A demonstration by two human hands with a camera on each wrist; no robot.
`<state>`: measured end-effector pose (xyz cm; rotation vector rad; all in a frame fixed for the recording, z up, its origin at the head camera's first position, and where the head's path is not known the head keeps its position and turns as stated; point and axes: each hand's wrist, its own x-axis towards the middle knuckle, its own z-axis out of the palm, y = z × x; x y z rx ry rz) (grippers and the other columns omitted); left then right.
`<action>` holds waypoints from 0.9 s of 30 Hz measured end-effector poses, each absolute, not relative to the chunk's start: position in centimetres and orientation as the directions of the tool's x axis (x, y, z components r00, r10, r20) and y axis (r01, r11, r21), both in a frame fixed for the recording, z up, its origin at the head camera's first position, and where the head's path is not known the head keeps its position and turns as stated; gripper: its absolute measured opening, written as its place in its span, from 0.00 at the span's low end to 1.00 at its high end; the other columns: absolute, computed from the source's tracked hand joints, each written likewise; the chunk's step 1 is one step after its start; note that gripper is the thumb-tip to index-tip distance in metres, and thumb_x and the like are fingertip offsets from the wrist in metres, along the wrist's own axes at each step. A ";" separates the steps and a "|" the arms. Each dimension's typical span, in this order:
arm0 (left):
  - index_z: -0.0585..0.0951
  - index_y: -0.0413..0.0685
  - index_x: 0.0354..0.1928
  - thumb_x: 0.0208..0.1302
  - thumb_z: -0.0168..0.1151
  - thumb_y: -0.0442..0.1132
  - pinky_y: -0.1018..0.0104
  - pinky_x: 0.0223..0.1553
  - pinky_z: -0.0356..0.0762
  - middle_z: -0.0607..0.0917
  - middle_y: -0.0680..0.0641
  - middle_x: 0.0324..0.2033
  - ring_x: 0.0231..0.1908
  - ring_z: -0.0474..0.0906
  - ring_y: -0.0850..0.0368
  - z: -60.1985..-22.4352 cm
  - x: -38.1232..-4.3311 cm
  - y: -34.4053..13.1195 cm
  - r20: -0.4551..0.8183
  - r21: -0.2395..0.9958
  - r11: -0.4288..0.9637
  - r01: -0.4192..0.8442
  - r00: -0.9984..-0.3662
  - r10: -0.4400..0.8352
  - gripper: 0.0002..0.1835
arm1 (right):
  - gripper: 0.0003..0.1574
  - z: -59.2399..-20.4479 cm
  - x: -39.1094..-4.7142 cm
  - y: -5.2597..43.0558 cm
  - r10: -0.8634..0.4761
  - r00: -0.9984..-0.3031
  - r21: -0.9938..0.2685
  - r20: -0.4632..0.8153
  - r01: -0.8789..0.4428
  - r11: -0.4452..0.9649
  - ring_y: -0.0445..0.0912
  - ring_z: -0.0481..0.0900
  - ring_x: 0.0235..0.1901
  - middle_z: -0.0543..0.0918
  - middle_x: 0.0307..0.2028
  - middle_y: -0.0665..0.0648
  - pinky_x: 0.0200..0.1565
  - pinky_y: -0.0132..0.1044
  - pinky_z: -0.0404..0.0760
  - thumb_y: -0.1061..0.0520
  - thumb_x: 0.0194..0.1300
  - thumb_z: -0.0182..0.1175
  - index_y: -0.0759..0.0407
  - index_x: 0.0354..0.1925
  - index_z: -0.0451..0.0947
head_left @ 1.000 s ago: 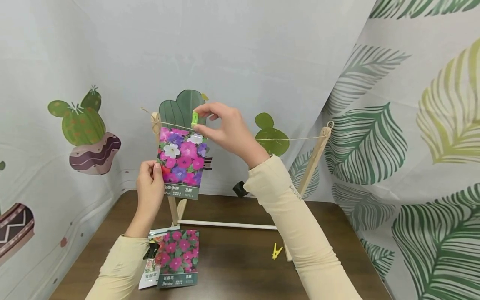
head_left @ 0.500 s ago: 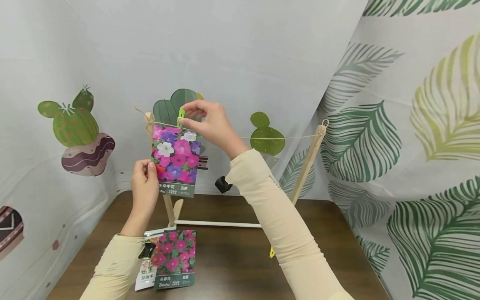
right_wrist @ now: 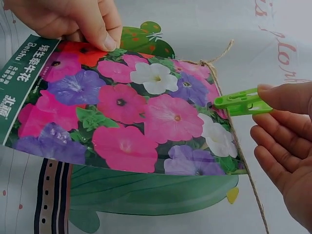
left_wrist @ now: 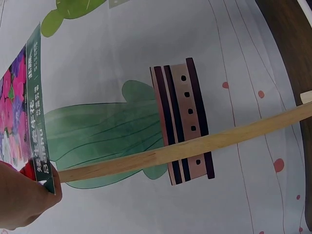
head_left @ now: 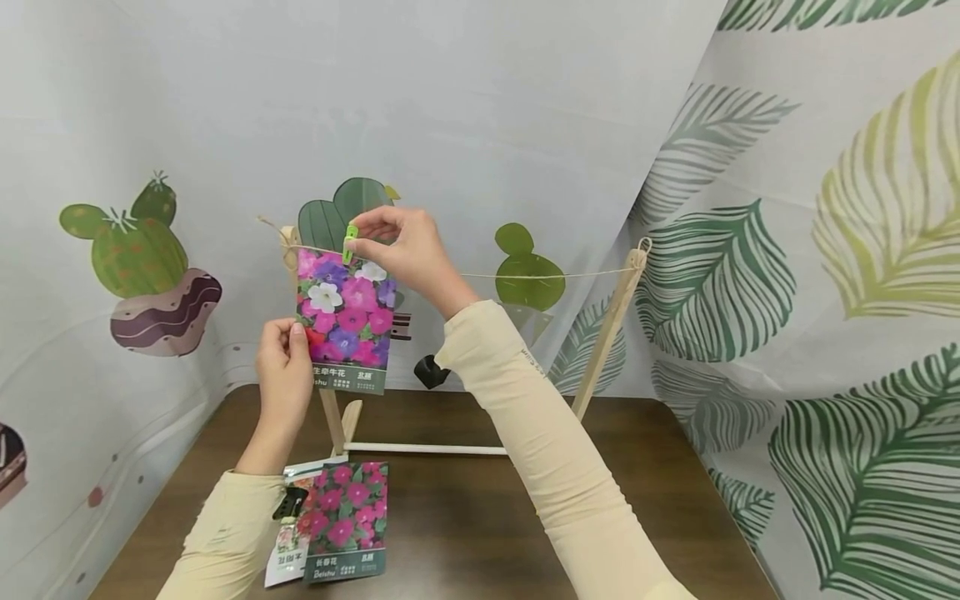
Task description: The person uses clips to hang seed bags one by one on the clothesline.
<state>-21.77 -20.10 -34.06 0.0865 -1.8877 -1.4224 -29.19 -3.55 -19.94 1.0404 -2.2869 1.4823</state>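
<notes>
A seed packet (head_left: pixel 345 321) printed with pink, purple and white flowers hangs upright at the left end of a twine line (head_left: pixel 570 275). My left hand (head_left: pixel 285 367) pinches its left edge low down, thumb in front. At the packet's top edge my right hand (head_left: pixel 408 250) pinches a green clothespin (right_wrist: pixel 241 102) between thumb and fingers. In the right wrist view the clothespin's tip overlaps the packet's top edge and the twine (right_wrist: pixel 239 141). The left wrist view shows the left hand (left_wrist: pixel 29 195) at the packet's lower corner (left_wrist: pixel 36 112).
The twine runs between two wooden posts (head_left: pixel 611 333) joined by a white bar (head_left: pixel 427 449) low down. On the brown table (head_left: pixel 450 533) lie a pink-flower seed packet (head_left: pixel 348 517) and a white-edged packet (head_left: pixel 281 558) partly under it. A patterned cloth hangs behind.
My right hand has brought the green clothespin left and down onto the packet's top edge at the twine. The left hand keeps its hold. The yellow clothespin is now hidden behind the right sleeve.
</notes>
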 end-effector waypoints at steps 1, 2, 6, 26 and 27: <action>0.70 0.29 0.47 0.75 0.43 0.36 0.75 0.31 0.62 0.75 0.44 0.31 0.28 0.65 0.68 -34.0 -21.8 -20.1 0.523 0.847 0.379 0.373 -0.710 -0.472 0.14 | 0.15 -20.0 -29.2 -3.6 -0.436 -0.728 -0.712 0.529 -0.660 0.240 0.40 0.81 0.38 0.85 0.37 0.52 0.42 0.27 0.76 0.56 0.59 0.69 0.59 0.44 0.83; 0.70 0.29 0.47 0.75 0.43 0.36 0.75 0.31 0.62 0.75 0.44 0.31 0.28 0.65 0.68 -34.0 -21.7 -20.0 0.525 0.846 0.380 0.374 -0.708 -0.472 0.14 | 0.15 -20.0 -29.2 -3.6 -0.433 -0.732 -0.715 0.526 -0.656 0.240 0.40 0.81 0.37 0.85 0.37 0.52 0.42 0.27 0.77 0.56 0.59 0.69 0.59 0.44 0.83; 0.70 0.29 0.46 0.75 0.43 0.37 0.74 0.32 0.62 0.75 0.44 0.31 0.29 0.65 0.67 -33.8 -21.7 -19.8 0.531 0.843 0.380 0.380 -0.702 -0.476 0.14 | 0.14 -20.1 -29.2 -3.7 -0.429 -0.745 -0.727 0.510 -0.640 0.248 0.40 0.81 0.36 0.85 0.36 0.52 0.40 0.27 0.77 0.57 0.59 0.68 0.60 0.43 0.83; 0.70 0.28 0.46 0.75 0.43 0.36 0.75 0.31 0.64 0.73 0.53 0.29 0.29 0.66 0.66 -34.4 -22.4 -20.0 0.539 0.841 0.358 0.405 -0.682 -0.495 0.14 | 0.19 -20.1 -29.0 -4.0 -0.478 -0.770 -0.716 0.422 -0.607 0.346 0.41 0.80 0.38 0.84 0.39 0.53 0.41 0.26 0.76 0.54 0.63 0.65 0.62 0.50 0.79; 0.70 0.28 0.46 0.75 0.44 0.36 0.75 0.31 0.64 0.73 0.53 0.29 0.29 0.66 0.66 -34.4 -22.4 -20.1 0.537 0.842 0.357 0.404 -0.685 -0.492 0.14 | 0.19 -20.1 -29.0 -4.0 -0.482 -0.773 -0.714 0.413 -0.603 0.356 0.41 0.80 0.39 0.83 0.39 0.53 0.41 0.26 0.76 0.54 0.64 0.64 0.62 0.51 0.78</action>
